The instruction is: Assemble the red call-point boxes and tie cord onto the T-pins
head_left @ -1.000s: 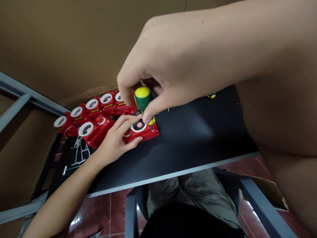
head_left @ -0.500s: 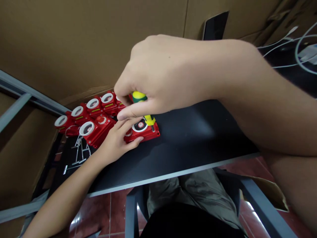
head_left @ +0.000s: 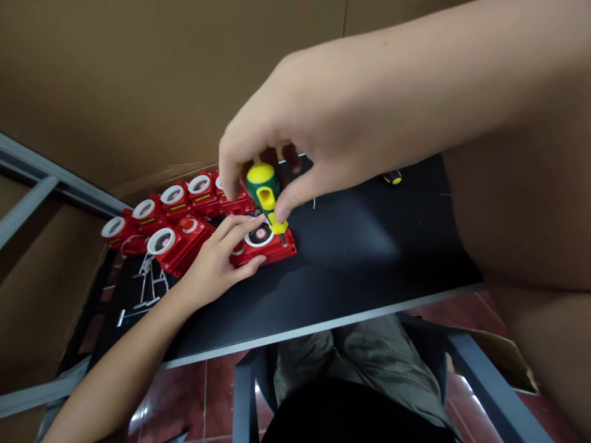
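Observation:
My right hand (head_left: 295,141) grips a green and yellow screwdriver (head_left: 268,194) around its handle, thumb on the near side. The screwdriver stands nearly upright, its tip at the right-end corner of a red box (head_left: 277,251) with a white-ringed round black window. My left hand (head_left: 217,261) is wrapped over the left part of that box, pressing it to the black tabletop (head_left: 332,277); its fingers cover much of the box. Just left of this hand rests another red box (head_left: 184,246) with a white ring and a red knob.
A row of similar red boxes (head_left: 173,200) lines the cardboard wall (head_left: 161,80). Metal T-shaped pieces (head_left: 145,289) lie at the table's left. Beyond my right wrist is a black and yellow handle (head_left: 393,177). A grey metal frame (head_left: 37,169) stands at left.
My right hand has turned and its fingers have loosened around the screwdriver, exposing more of the handle. The right forearm has swung up. My left hand and the box have hardly moved.

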Tool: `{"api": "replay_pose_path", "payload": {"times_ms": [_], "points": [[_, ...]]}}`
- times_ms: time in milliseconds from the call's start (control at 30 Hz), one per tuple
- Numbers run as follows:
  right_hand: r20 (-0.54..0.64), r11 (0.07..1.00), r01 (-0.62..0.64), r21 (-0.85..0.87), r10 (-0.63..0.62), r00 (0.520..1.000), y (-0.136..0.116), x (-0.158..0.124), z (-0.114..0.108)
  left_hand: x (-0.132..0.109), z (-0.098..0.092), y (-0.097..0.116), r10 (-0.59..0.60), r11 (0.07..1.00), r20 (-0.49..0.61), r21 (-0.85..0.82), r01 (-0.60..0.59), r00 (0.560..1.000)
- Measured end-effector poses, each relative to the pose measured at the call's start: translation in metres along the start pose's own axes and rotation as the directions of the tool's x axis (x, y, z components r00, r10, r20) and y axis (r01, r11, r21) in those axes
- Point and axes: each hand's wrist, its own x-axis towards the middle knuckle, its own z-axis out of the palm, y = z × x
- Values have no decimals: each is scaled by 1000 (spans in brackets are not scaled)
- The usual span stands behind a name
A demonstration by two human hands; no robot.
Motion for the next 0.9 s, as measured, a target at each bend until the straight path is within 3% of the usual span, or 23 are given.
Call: {"api": "replay_pose_path", "payload": {"times_ms": [167,300,467,733,900], "points": [[-122,979,203,5,-201,972,12,-1,5,0,0,-1,6,1000,-6,12,-6,1000],[-74,991,122,-62,-126,989,7,-6,4,0,1,-1,21,1000,-21,4,-21,1000],[-84,988,145,-49,-149,985,4,-14,7,0,1,-1,1,1000,-17,0,-1,1000],[-44,964,-86,-251,77,996,-37,8,11,-2,-1,0,-71,996,58,60,67,996],[-95,951,-218,-220,201,975,-40,21,16,-2,-1,2,-107,993,76,67,102,991]]}}
